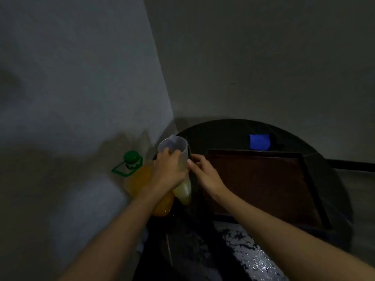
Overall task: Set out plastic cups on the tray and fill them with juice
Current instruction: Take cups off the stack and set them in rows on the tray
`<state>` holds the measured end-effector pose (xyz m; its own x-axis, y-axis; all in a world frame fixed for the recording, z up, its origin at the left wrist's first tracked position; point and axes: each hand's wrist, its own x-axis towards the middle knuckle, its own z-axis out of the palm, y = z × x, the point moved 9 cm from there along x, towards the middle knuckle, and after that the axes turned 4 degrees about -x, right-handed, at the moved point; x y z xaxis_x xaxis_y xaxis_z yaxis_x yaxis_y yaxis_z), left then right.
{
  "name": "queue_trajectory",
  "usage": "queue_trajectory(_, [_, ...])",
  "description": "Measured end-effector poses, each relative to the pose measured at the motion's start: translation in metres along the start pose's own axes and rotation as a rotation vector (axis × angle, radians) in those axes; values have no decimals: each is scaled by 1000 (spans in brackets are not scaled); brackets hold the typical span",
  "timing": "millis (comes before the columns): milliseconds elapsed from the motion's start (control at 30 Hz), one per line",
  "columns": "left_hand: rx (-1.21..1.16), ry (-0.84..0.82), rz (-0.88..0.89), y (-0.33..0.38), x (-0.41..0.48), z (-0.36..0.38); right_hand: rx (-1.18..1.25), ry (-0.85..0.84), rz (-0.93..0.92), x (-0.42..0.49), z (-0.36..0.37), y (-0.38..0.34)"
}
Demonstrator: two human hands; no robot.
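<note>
Above the left edge of the dark round worktop (233, 130), a stack of translucent plastic cups (175, 147) is held tilted in the air, its open mouth pointing up and away and its closed end hanging low. The left hand (168, 173) wraps the middle of the stack, fingers curled firmly round it. The right hand (205, 173) meets the stack from the other side, thumb and bent fingers pinching at its wall; whether they nip a single cup or a thin wrapper is too dim to tell.

Just right of the hands lies the dark brown rectangular tray (263, 179), with no cup on it. Behind the left wrist stands the large clear bottle of orange juice (136, 179), its green cap (132, 157) on. A small blue object (259, 141) sits beyond the tray, near the grey wall (81, 78).

The step in hand looks like freeing the first cup, so setting out has barely begun and no pouring is done. Next, one cup must be worked loose without crushing its thin wall, then stood upright on the tray.
</note>
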<state>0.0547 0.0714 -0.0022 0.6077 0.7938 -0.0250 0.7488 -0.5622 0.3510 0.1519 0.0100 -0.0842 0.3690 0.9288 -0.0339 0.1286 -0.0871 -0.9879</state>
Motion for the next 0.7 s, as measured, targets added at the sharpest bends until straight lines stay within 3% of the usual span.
queue_trajectory(100, [-5,67,-46,-16,2,-1,15,-9,62,4,17,19])
queue_trajectory(367, [59,57,92,-24,10,-1,86,19,50,21,43,57])
queue_trajectory(700, [-139,95,89,-28,19,-6,184,7,76,25,60,70])
